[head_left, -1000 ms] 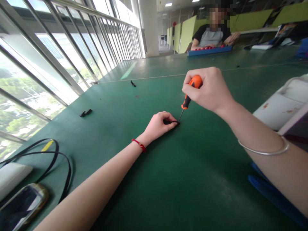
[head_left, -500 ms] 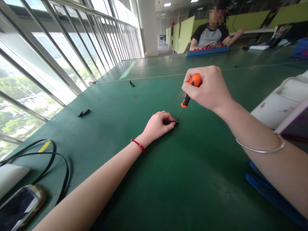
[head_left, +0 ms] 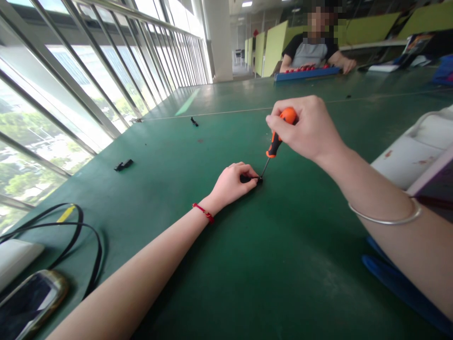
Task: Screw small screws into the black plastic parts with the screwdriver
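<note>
My right hand is closed round the orange and black handle of a screwdriver. The screwdriver leans slightly, and its thin shaft runs down to a small black part on the green table. Thumb and fingers of my left hand pinch that part and hold it against the tabletop. Most of the part is hidden by the fingers, so its kind does not show. The screwdriver's tip meets its right end, just beyond my left fingertips.
Two small black pieces, one nearer and one farther, lie to the left. A phone and a black cable are at lower left. Across the table a person sits behind a blue tray. A white container stands right.
My right thumb and fingers have shifted slightly on the screwdriver handle. My left hand stays in place. The person across the table has lowered a hand to the tray's end.
</note>
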Demonstrator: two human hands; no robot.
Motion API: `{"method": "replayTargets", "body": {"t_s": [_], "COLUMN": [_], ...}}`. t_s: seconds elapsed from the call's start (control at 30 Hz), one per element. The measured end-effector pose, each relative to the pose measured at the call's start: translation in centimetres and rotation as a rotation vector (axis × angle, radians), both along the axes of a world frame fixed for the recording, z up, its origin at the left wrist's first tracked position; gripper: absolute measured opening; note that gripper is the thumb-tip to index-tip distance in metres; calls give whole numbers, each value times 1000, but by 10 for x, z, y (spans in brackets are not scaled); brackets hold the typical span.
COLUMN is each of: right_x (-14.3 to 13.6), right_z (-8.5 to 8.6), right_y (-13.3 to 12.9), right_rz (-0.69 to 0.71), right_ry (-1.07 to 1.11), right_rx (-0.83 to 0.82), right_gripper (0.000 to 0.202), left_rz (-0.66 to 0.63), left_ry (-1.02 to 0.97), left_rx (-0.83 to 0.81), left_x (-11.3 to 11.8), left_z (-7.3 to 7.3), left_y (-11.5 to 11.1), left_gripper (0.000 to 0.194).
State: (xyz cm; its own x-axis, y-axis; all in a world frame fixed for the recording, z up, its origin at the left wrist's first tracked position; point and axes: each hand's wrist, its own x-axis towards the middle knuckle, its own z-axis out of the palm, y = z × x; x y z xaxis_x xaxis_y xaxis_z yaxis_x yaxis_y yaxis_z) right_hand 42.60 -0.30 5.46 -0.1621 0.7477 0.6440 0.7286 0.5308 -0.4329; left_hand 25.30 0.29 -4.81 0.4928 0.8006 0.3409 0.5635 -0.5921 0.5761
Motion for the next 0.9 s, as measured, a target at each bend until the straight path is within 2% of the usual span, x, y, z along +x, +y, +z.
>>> {"method": "replayTargets", "body": {"t_s": [0.1, 0.2, 0.3, 0.37, 0.47, 0.5, 0.57, 0.63, 0.73, 0.8, 0.83, 0.9], "right_x": [3, 6, 8, 9, 10, 10, 10, 9, 8, 7, 6, 6], "right_z": [3, 8, 12, 15, 18, 19, 20, 21, 21, 21, 21, 21], "right_y": [0, -2, -6, -8, -11, -12, -12, -13, -15, -17, -17, -18], "right_rz": [40, 49, 82, 79, 40, 25, 26, 44, 60, 59, 65, 72], "right_ry": [-34, -53, -95, -146, -216, -226, -218, -215, -253, -266, -262, -243], "right_rx": [-34, -77, -129, -134, -117, -114, -122, -133, -159, -161, -161, -151], "right_gripper": [29, 4, 18, 5, 29, 26, 6, 15, 13, 29, 30, 13], "left_rz": [4, -4, -5, -4, -13, -17, -21, -19, -5, -2, -1, 1], "left_ry": [5, 5, -8, -7, 2, 2, 1, 9, 46, 75, 88, 117], "left_rx": [-6, -4, -11, -10, -1, -1, 3, 22, 71, 100, 113, 135], "left_x": [0, 0, 1, 1, 1, 1, 1, 0, 1, 1, 1, 2], "left_z": [0, 0, 0, 1, 2, 2, 3, 3, 3, 4, 4, 5], "left_y": [0, 0, 0, 0, -1, -1, -1, -2, -3, -4, -5, -7], "left_gripper": [14, 15, 17, 16, 14, 13, 13, 13, 12, 12, 12, 13]}}
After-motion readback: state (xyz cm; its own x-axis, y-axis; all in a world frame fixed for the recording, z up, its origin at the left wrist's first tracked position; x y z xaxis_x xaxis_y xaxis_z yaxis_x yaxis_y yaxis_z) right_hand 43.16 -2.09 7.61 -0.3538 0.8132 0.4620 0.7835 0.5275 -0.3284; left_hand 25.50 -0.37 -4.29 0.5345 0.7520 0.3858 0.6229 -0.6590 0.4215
